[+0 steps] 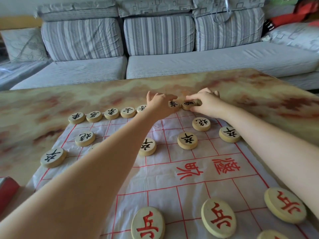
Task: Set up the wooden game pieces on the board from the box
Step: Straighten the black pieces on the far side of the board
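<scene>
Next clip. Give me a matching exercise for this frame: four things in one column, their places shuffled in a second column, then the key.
Things
1. right hand
2. red-marked pieces
3. black-marked pieces
4. red box

Places
a. far half of the board
b. left edge of the picture
c. near end of the board
d. gripping a far-row piece

Pairs: 1-d, 2-c, 3-a, 4-b.
</scene>
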Motion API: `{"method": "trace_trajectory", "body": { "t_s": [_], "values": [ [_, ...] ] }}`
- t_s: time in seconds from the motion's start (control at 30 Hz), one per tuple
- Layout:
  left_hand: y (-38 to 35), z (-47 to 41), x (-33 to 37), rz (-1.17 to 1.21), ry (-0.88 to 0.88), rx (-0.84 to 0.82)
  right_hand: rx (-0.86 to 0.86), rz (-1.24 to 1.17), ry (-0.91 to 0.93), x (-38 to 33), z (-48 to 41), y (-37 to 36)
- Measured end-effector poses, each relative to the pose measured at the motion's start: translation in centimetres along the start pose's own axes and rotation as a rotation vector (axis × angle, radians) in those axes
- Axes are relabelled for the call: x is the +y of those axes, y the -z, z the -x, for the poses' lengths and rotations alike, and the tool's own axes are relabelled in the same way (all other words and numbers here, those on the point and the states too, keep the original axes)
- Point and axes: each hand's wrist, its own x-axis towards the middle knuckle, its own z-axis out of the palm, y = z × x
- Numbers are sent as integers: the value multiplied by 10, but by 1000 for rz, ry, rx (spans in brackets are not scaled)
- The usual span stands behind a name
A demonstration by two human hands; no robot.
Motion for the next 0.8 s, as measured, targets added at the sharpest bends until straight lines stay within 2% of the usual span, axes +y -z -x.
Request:
{"method": "trace_trajectory", "body": {
  "t_s": [0.1,0.2,0.4,0.63,0.8],
  "values": [
    [6,0,-4,72,-6,-3,2,33,-20,-1,3,0],
    [7,-1,-5,13,-37,5,39,33,-17,-3,2,0],
    [-6,-3,1,-80,57,123,106,126,64,-11,2,2],
    [-4,-1,1,-29,-14,48,12,58,92,-10,7,11],
    [-1,3,-5,41,-35,59,-13,53,10,-11,9,11]
  ]
}}
